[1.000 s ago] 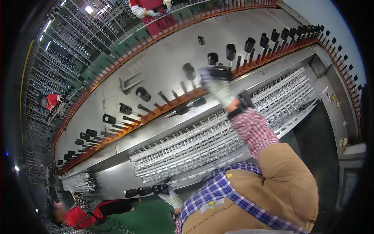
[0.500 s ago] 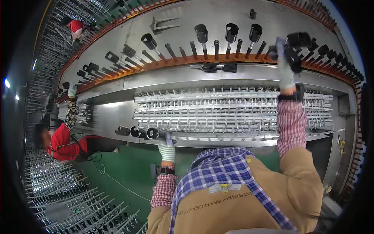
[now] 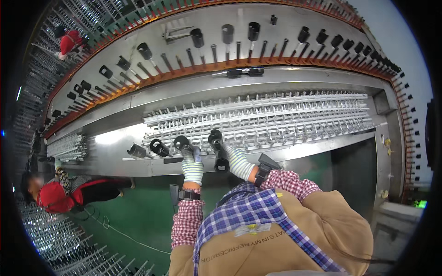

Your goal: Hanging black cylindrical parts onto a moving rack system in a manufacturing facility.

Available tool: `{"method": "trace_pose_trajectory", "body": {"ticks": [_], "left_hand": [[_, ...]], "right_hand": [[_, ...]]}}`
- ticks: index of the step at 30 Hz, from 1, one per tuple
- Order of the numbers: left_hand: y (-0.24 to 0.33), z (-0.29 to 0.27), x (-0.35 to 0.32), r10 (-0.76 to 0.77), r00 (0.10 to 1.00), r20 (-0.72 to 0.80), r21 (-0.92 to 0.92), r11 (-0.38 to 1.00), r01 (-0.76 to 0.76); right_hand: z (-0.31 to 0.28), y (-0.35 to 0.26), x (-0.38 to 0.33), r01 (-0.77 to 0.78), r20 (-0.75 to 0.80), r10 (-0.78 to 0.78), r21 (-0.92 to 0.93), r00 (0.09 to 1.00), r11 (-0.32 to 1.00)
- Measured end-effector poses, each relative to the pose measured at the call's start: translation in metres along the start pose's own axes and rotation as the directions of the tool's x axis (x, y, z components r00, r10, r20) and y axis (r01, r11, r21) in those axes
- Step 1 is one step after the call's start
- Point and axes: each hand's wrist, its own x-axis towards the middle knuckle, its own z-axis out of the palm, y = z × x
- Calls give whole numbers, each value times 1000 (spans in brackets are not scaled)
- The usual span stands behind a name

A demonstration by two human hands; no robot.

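Note:
My left hand [image 3: 192, 168], in a striped glove, is closed at the lower end of a black cup-shaped part [image 3: 181, 142] over the rack's near edge. My right hand [image 3: 238, 162], gloved alike, is closed around black cup-shaped parts; one open cup [image 3: 215, 137] points away from me and another [image 3: 221, 164] sits nearer my body. The fingers partly hide what lies in each grip. Left of my left hand, two more black cups [image 3: 159, 147] rest along the rack's near side. Beneath and beyond both hands stretches a silvery metal rack [image 3: 258, 115] with rows of small upright pegs.
An orange-edged conveyor track [image 3: 207, 67] curves behind the rack, bearing upright rods and black cups [image 3: 253, 31]. Dark parts [image 3: 244, 72] lie on the metal ledge before it. A co-worker in red [image 3: 57, 195] is at the left; another [image 3: 70, 42] stands farther off. A cable [image 3: 124, 234] crosses the green floor.
My right hand has come down from the track at the right, bringing black cups beside my left hand. My left hand has moved slightly toward the rack. The view has shifted.

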Motion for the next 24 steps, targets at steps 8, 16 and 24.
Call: {"method": "trace_pose_trajectory", "body": {"ticks": [8, 16, 24], "left_hand": [[-11, 11, 11, 89, 994, -60, -33, 995, -91], [-33, 18, 12, 54, 998, 9, -127, 991, -52], [-3, 38, 8, -225, 940, -256, -235, 958, 165]], "right_hand": [[-33, -14, -30, 81, -24, -85, -122, 996, 989], [-41, -25, -30, -69, -185, -90, -708, 979, 703], [-154, -142, -12, 556, 539, -140, -812, 831, 178]]}}
